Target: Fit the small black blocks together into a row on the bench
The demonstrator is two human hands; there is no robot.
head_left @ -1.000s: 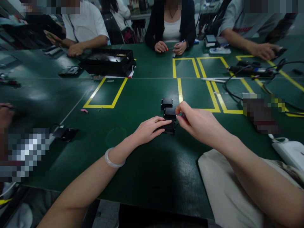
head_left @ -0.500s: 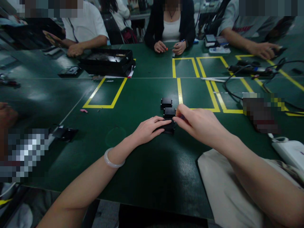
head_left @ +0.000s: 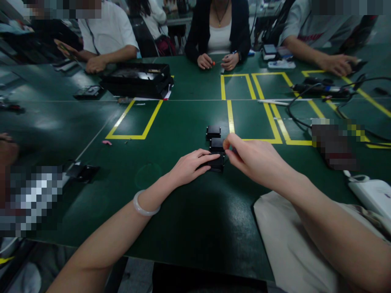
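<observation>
Three small black rectangular blocks sit in a column on the green table. The far block (head_left: 213,131) and the middle block (head_left: 216,144) lie just beyond my fingers. My left hand (head_left: 192,165) rests with stretched fingers on the nearest block (head_left: 218,163), covering its left part. At that block's right edge, my right hand (head_left: 249,156) has thumb and index finger pinched together. Whatever may be between those fingertips is too small and hidden to name.
Yellow tape rectangles (head_left: 262,141) mark the table. Black trays (head_left: 137,79) stand at the far left, cables (head_left: 288,110) and a white device (head_left: 371,191) at the right. A beige cloth (head_left: 275,228) hangs over the near edge. Several people sit around the table.
My right fingertips have shifted slightly at the nearest block's right edge. My left hand stays on the block, and the blocks have not visibly moved on the table.
</observation>
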